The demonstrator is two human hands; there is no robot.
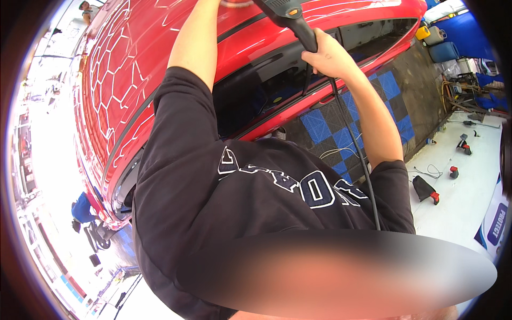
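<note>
The right hand point(332, 56) is wrapped around the grip point(305, 36) of 1 black power tool point(284, 12) held over the red car point(154, 37), presumably for steering control. The tool's cable point(364, 162) crosses the dark shirt point(245, 208), likely routed to clear the car. The left hand is out of view; its state cannot be determined

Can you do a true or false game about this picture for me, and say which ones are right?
1. The car is red. True.
2. The right hand holds a sponge. False: it grips the handle of a black tool.
3. The tool's cord is bright orange. False: it is dark.
4. Some floor tiles are blue. True.
5. The left hand lies on the tiles. False: the left arm reaches past the picture's top edge.
6. The shirt is dark. True.
</note>
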